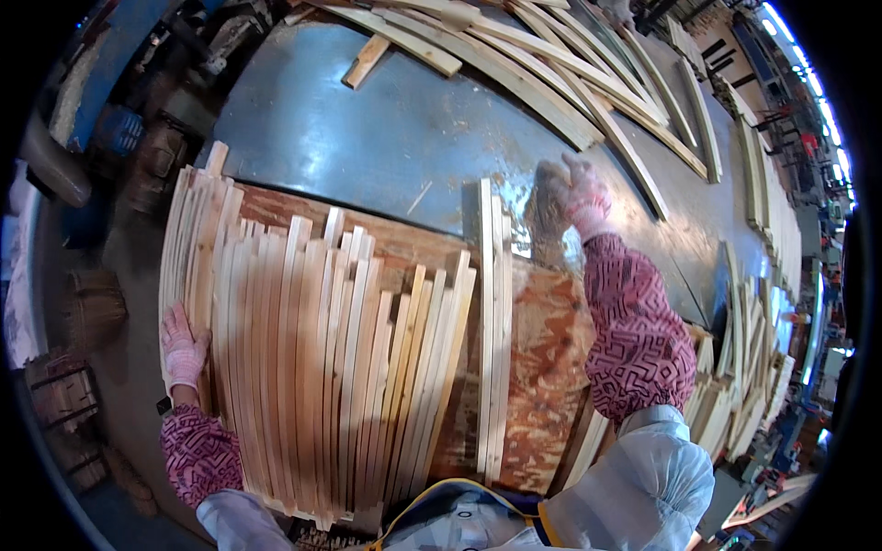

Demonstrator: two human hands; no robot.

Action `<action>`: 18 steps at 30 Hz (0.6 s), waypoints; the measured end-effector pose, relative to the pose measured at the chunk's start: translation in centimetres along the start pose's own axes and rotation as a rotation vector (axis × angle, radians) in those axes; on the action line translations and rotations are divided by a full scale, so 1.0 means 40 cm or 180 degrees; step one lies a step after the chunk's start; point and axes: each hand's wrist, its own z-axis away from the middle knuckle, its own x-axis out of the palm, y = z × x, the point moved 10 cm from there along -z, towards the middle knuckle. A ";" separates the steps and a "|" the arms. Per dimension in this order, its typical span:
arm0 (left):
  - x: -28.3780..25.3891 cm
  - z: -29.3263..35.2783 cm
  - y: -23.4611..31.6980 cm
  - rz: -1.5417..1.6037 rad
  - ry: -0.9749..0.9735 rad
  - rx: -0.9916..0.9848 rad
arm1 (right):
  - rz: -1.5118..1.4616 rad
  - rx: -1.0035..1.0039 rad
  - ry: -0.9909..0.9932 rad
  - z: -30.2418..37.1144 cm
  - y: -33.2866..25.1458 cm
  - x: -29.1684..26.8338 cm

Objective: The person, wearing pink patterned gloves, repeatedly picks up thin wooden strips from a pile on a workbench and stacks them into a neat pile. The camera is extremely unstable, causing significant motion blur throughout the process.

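My left hand [184, 349], in a pale pink glove, lies with its fingers stretched out along the left side of a wide row of wooden strips [303, 349]. The strips lie side by side, lengthwise away from me, with uneven far ends. My right hand [585, 197], also gloved, reaches out over the metal tabletop [367, 138]. Its fingers are spread and somewhat blurred, with nothing seen in them. A few separate strips [491, 331] lie between the row and my right forearm, on a reddish-brown plywood sheet [542, 367].
Loose long boards [551, 73] lie crisscrossed on the far part of the table. A short wood piece [367, 61] rests near them. More stacked strips [735, 367] stand to the right of my arm. Dark machinery [156, 156] is beyond the left edge.
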 end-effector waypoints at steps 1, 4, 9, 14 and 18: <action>-0.074 0.004 0.057 -0.0128 -0.0151 0.0028 | 0.0196 -0.0079 -0.0080 -0.071 0.004 0.003; -0.271 0.011 0.112 0.0086 0.0495 0.0198 | 0.0733 -0.0503 0.0902 -0.205 -0.029 -0.052; -0.557 0.091 0.463 0.0800 0.1343 0.1303 | 0.0471 -0.0174 -0.0677 -0.211 -0.085 -0.008; -0.584 0.226 0.992 0.2539 -0.0193 0.2736 | -0.2408 -0.0076 -0.1802 0.066 -0.067 -0.013; -0.542 0.370 1.311 0.2559 -0.0969 0.3094 | -0.1767 -0.0405 -0.0483 0.197 0.074 -0.221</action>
